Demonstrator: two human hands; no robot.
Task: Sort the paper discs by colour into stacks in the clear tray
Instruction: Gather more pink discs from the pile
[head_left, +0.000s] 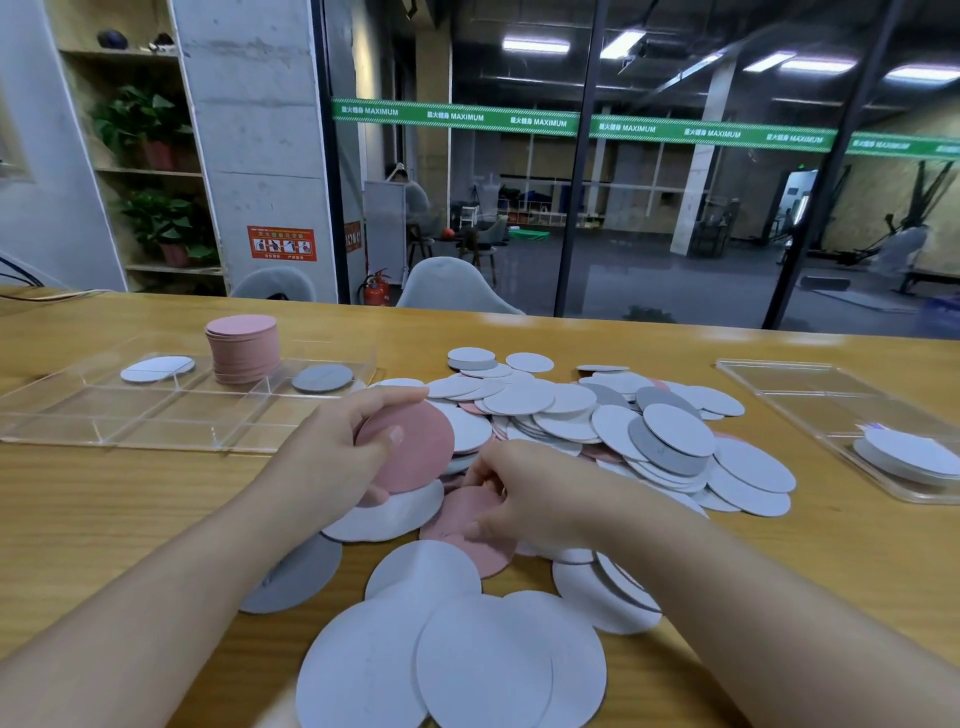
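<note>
A loose heap of white, grey and pink paper discs (571, 415) covers the middle of the wooden table. My left hand (332, 457) grips a pink disc (421, 447), thumb on its face, held tilted just above the heap. My right hand (524, 493) pinches the edge of another pink disc (467, 535) lying in the heap. The clear tray (104, 410) sits at the left. It holds a tall pink stack (241, 348), one white disc (156, 368) and one grey disc (322, 376) in separate compartments.
A second clear tray (810, 400) at the right holds a small white stack (909, 454). Large white discs (452, 660) lie near the table's front edge and a grey one (296, 577) under my left forearm. Chairs and a glass wall stand behind the table.
</note>
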